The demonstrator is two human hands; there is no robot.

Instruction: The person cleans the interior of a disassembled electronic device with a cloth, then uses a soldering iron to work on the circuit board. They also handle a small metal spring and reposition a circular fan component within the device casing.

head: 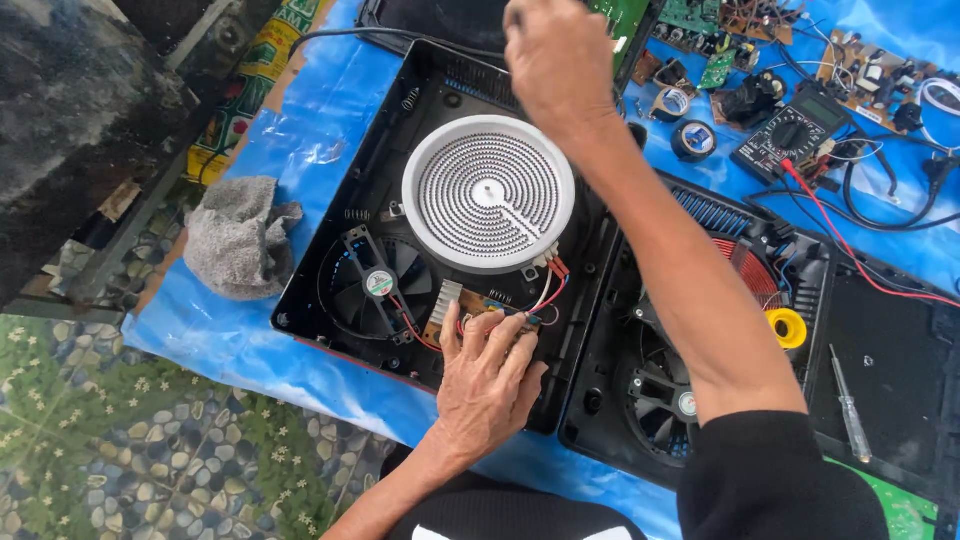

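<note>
The left hand (487, 385) lies flat, fingers spread, on the circuit board (470, 312) just below the white round heating coil (488, 192). The right hand (556, 62) hovers above that coil's far edge, loosely curled; whether it holds anything I cannot tell.

Left hand (487, 385) flat, fingers spread, right hand (557, 62) raised

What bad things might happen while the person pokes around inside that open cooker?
1. The left hand presses its fingers on the small circuit board; thin red and white wires run right beside it and might get tugged loose.
2. The right hand is raised over the white round heating coil; a bump might crack it.
3. The yellow tape roll sits in the second open cooker, near the right arm, and may be knocked.
</note>
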